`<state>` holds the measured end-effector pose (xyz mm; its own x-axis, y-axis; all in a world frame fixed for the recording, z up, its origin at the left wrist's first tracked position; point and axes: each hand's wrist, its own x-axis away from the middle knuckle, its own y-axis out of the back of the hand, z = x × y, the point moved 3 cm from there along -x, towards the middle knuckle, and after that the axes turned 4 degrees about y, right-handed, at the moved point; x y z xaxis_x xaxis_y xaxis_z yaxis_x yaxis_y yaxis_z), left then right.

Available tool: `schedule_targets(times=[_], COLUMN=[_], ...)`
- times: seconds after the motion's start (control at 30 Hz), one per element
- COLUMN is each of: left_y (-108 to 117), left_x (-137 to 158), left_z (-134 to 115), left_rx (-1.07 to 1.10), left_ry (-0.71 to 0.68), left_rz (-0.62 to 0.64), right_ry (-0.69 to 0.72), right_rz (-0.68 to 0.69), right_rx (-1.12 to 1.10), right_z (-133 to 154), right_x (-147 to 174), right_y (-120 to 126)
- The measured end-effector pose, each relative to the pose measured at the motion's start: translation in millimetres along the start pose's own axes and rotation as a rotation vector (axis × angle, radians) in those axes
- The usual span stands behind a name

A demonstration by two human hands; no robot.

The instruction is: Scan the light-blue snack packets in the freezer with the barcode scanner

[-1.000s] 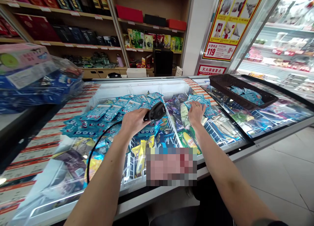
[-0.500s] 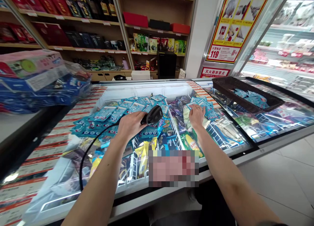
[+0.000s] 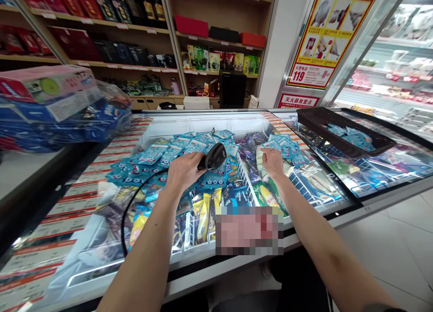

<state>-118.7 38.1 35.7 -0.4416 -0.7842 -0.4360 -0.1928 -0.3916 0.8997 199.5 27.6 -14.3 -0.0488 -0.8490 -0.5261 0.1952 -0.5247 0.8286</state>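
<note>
My left hand [image 3: 185, 171] is closed around the handle of a black barcode scanner [image 3: 215, 157], whose head tilts up to the right. Its cable hangs down past my left forearm. Under the scanner, many flat blue packets [image 3: 149, 155] lie overlapping in the freezer. My right hand [image 3: 273, 162] rests over a smaller group of blue packets [image 3: 287, 145] on the right, beside a pale green bag [image 3: 260, 161]. Its index finger reaches out at the edge of a packet and the other fingers are bent; I make out nothing gripped in it.
The chest freezer [image 3: 216, 269] holds wire baskets of yellow packs [image 3: 203, 217] and purple bags [image 3: 248, 152]. At right, a dark brown tray [image 3: 382, 145] contains more blue packets. Plastic-wrapped boxes [image 3: 54, 109] are stacked at left. Shelves [image 3: 111, 25] stand behind.
The view has shifted slightly, moving the scene to the right. My right hand's fingers have drawn in from a flatter reach to a bent shape. The scanner remains in my left hand.
</note>
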Motion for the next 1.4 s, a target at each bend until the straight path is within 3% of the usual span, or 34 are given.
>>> schedule_targets(times=[0.13, 0.27, 0.43, 0.57, 0.8, 1.07, 1.27, 1.4], left_y=[0, 2, 4, 7, 7, 6, 6, 8], left_x=[0, 0, 1, 1, 2, 2, 1, -1], left_z=[6, 9, 8, 8, 7, 6, 2, -8], left_rx=[0.003, 0.028, 0.058, 0.07, 0.05, 0.028, 0.029, 0.039], left_ry=[0.037, 0.063, 0.079, 0.091, 0.081, 0.068, 0.036, 0.002], left_rz=[-0.032, -0.05, -0.054, -0.049, -0.029, -0.034, -0.067, -0.087], right_ry=[0.052, -0.008, 0.055, -0.001, -0.009, -0.118, -0.093, -0.113], right_rz=[0.032, 0.051, 0.165, 0.231, 0.274, 0.067, -0.085, -0.12], right_rx=[-0.028, -0.096, -0.196, -0.106, -0.136, -0.398, -0.556, -0.7], right_z=[4, 11, 45, 62, 38, -3, -7, -7], right_x=[0, -8, -31, -46, -50, -32, -17, -9], right_y=[-3, -11, -28, -39, -40, -23, -9, -15])
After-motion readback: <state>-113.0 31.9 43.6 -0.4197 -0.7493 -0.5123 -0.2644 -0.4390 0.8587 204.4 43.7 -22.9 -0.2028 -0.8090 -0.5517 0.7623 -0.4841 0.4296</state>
